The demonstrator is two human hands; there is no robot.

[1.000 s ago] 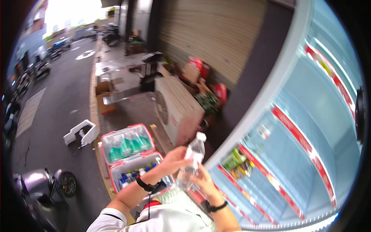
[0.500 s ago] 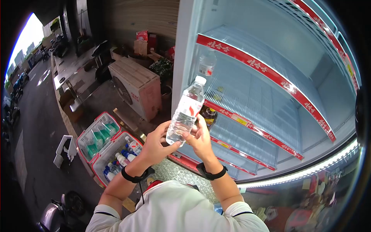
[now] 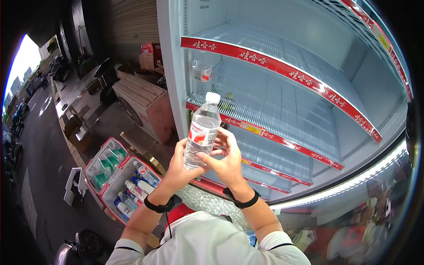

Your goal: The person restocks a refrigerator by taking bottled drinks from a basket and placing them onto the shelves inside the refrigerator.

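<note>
I hold a clear water bottle (image 3: 201, 132) with a white cap and a red-and-white label upright in front of an open fridge. My left hand (image 3: 179, 165) grips its lower part from the left. My right hand (image 3: 227, 159) wraps the bottle from the right, fingers over the label. Another water bottle (image 3: 201, 79) stands on the wire shelf (image 3: 265, 95) at the fridge's left end. Each wrist wears a black band.
The fridge (image 3: 309, 79) has several bare wire shelves with red price strips. On the ground at lower left lies an open red-and-white cooler box (image 3: 121, 176) with several bottles inside. An air-conditioner unit (image 3: 145, 104) stands behind it. The street lies at far left.
The view has swung from the street and cooler to the fridge. The bottle in both hands has moved closer to the shelves and stands more upright.
</note>
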